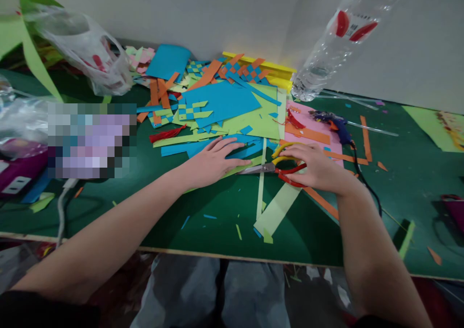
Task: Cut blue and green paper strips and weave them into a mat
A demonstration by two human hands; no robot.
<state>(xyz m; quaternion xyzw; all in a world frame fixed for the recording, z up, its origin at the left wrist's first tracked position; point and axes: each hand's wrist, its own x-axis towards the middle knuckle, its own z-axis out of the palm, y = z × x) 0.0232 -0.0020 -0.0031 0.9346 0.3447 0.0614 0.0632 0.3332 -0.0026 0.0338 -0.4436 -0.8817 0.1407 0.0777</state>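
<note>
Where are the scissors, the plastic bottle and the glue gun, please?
scissors [257,169], head view, on the metal blades.
plastic bottle [339,40], head view, on its clear body.
glue gun [336,124], head view, on its blue body.

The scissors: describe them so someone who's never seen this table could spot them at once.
On the green table, look near the front edge of the colored paper pile, between the person's two hands. The scissors lie flat there, handles under the right hand, tips toward the left hand. They are the only metal blades among paper strips, with red handle loops.
</note>
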